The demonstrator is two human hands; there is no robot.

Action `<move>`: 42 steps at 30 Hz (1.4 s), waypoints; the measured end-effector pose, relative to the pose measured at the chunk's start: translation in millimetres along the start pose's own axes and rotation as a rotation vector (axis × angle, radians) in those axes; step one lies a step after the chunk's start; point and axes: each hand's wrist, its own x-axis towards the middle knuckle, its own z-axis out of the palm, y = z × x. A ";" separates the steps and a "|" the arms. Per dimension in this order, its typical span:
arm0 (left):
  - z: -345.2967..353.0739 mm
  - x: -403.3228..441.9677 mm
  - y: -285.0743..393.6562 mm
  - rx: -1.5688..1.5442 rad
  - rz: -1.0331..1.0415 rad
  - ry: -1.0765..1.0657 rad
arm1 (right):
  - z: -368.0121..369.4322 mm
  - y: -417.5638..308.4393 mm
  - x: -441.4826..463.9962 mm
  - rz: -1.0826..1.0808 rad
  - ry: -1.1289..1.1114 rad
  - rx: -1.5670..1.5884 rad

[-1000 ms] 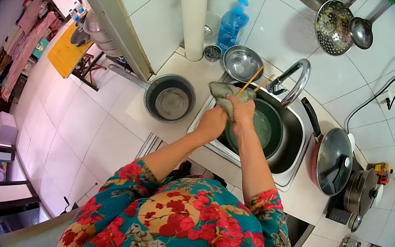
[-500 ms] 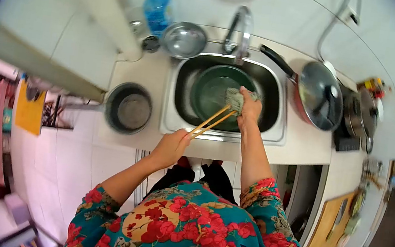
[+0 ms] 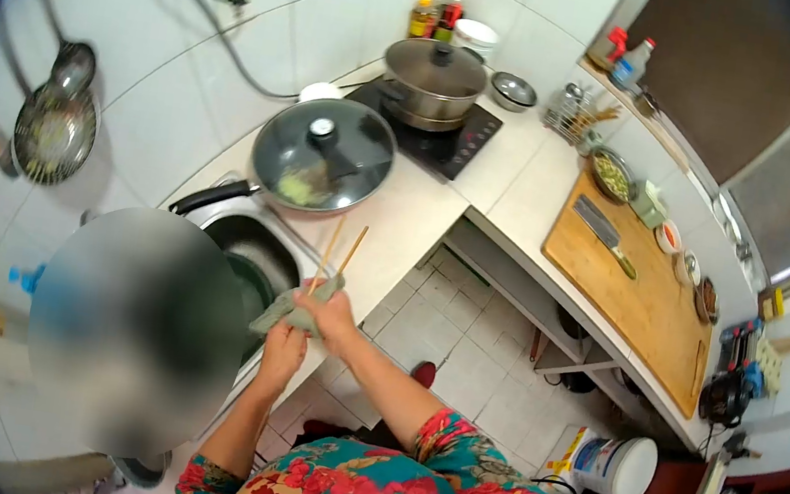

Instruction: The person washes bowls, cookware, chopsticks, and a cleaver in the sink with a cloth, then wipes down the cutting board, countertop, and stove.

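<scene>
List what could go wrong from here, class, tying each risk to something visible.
1. The chopsticks poke up past the cloth in the hands, so they might slip and drop.
2. The lidded pan has its handle reaching the sink; a careless bump might shift it.

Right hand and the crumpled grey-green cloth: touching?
Touching. The head view shows the right hand closed over the crumpled grey-green cloth, with no gap between them.
</scene>
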 end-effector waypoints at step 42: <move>413.4 224.1 86.2 0.316 0.354 -0.537 | -375.6 -257.4 104.4 -0.514 0.681 0.032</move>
